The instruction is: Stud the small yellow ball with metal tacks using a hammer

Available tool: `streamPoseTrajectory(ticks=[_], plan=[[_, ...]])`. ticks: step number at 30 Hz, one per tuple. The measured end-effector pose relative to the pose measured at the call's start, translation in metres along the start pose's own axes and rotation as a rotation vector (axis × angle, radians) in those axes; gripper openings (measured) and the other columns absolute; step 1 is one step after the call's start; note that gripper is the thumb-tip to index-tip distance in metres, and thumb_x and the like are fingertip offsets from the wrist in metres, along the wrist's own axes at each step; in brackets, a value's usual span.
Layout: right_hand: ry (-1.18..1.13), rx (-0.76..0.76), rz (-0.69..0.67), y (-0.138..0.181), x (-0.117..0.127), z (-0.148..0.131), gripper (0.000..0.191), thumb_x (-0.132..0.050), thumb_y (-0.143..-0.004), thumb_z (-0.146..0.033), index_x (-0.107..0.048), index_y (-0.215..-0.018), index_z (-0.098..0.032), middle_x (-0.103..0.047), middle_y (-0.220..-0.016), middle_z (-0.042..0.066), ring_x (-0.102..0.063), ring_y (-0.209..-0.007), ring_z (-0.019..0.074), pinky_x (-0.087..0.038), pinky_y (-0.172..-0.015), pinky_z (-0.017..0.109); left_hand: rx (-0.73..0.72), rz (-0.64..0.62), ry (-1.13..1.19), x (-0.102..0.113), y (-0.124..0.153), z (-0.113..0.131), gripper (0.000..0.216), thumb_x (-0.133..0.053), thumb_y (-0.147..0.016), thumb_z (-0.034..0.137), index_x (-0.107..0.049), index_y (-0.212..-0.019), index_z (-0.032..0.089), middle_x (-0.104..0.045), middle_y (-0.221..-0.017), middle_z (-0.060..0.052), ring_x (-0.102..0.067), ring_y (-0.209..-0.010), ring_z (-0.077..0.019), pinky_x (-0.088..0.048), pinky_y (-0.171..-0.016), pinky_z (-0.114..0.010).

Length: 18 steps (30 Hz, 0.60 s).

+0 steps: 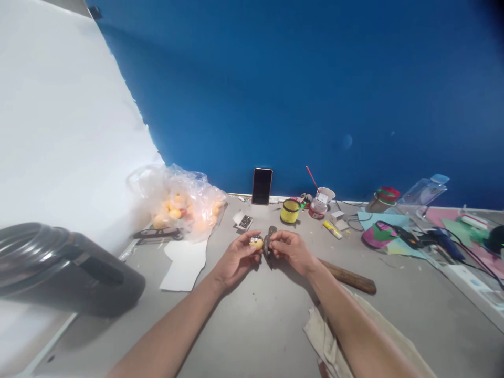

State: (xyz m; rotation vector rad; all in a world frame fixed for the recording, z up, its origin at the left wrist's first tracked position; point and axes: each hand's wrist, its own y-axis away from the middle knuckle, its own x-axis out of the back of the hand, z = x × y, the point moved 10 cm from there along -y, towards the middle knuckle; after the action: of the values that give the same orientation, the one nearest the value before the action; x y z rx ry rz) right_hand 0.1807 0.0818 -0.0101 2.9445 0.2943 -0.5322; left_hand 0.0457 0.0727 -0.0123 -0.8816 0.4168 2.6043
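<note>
My left hand (237, 258) pinches a small round yellow piece (256, 243) with silvery, shiny bits over its upper side. Right beside it stands the dark metal head of a hammer (269, 247), whose wooden handle (350, 277) runs under my right wrist and slants off to the right. The fingers of my right hand (290, 249) are closed against the hammer head. Part of the hammer is hidden behind that hand. Just beyond my left hand, a small open box (244, 222) holds many tiny dark, shiny pieces.
A clear bag of yellow-orange pieces (177, 205), white paper (184, 265) and a large dark bottle (71, 270) are on the left. A phone (262, 186) leans against the blue wall. Toward the right are a yellow cup (290, 211), a glue stick (332, 229), a cloth (326, 336) and a power strip (478, 289).
</note>
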Motion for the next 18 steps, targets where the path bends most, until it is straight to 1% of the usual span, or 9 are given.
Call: streamPoseTrajectory(ticks=[2, 5, 7, 10, 13, 18], plan=[[0.006, 0.0, 0.014, 0.0, 0.001, 0.0, 0.038, -0.096, -0.058, -0.039, -0.074, -0.081, -0.018, -0.071, -0.072, 0.001, -0.056, -0.055, 0.0096, -0.044, -0.056, 0.024, 0.014, 0.002, 0.026, 0.001, 0.0, 0.0, 0.048, -0.089, -0.07, 0.019, -0.07, -0.114, 0.017, -0.069, -0.083, -0.003, -0.067, -0.074, -0.0133, -0.051, -0.065, -0.022], [0.027, 0.01, -0.018, 0.001, -0.003, -0.002, 0.035, -0.094, -0.062, -0.04, -0.074, -0.077, -0.017, -0.071, -0.073, 0.002, -0.056, -0.056, 0.0099, -0.044, -0.056, 0.025, 0.022, 0.019, 0.035, 0.003, 0.0, -0.001, 0.053, -0.089, -0.071, 0.02, -0.069, -0.12, 0.018, -0.071, -0.089, -0.004, -0.068, -0.076, -0.0131, -0.052, -0.065, -0.022], [0.039, 0.009, -0.038, 0.002, -0.006, -0.003, 0.033, -0.093, -0.064, -0.041, -0.074, -0.077, -0.017, -0.07, -0.073, 0.002, -0.056, -0.057, 0.0099, -0.044, -0.055, 0.025, 0.013, 0.026, 0.012, 0.004, 0.0, -0.001, 0.056, -0.09, -0.07, 0.019, -0.068, -0.122, 0.018, -0.071, -0.089, -0.004, -0.068, -0.076, -0.0128, -0.052, -0.066, -0.022], [0.048, 0.012, -0.042, 0.004, -0.009, -0.004, 0.033, -0.093, -0.064, -0.041, -0.074, -0.077, -0.017, -0.07, -0.074, 0.003, -0.056, -0.057, 0.0102, -0.044, -0.055, 0.025, -0.009, 0.036, -0.054, 0.004, 0.0, -0.001, 0.056, -0.092, -0.067, 0.019, -0.069, -0.118, 0.016, -0.071, -0.084, -0.003, -0.068, -0.074, -0.0133, -0.052, -0.068, -0.024], [0.047, 0.022, -0.029, 0.005, -0.009, -0.005, 0.033, -0.093, -0.062, -0.041, -0.074, -0.077, -0.017, -0.071, -0.072, 0.002, -0.056, -0.057, 0.0103, -0.045, -0.055, 0.025, -0.013, 0.068, -0.132, 0.007, 0.0, -0.002, 0.059, -0.093, -0.065, 0.022, -0.069, -0.118, 0.016, -0.071, -0.085, -0.004, -0.067, -0.072, -0.0143, -0.052, -0.068, -0.027], [0.056, 0.0, 0.013, 0.004, -0.007, 0.001, 0.032, -0.094, -0.059, -0.038, -0.075, -0.076, -0.017, -0.071, -0.068, 0.002, -0.056, -0.055, 0.0099, -0.045, -0.053, 0.024, -0.052, 0.098, -0.281, 0.012, -0.001, -0.002, 0.061, -0.092, -0.066, 0.03, -0.068, -0.121, 0.016, -0.07, -0.081, -0.003, -0.06, -0.062, -0.0109, -0.049, -0.065, -0.028]])
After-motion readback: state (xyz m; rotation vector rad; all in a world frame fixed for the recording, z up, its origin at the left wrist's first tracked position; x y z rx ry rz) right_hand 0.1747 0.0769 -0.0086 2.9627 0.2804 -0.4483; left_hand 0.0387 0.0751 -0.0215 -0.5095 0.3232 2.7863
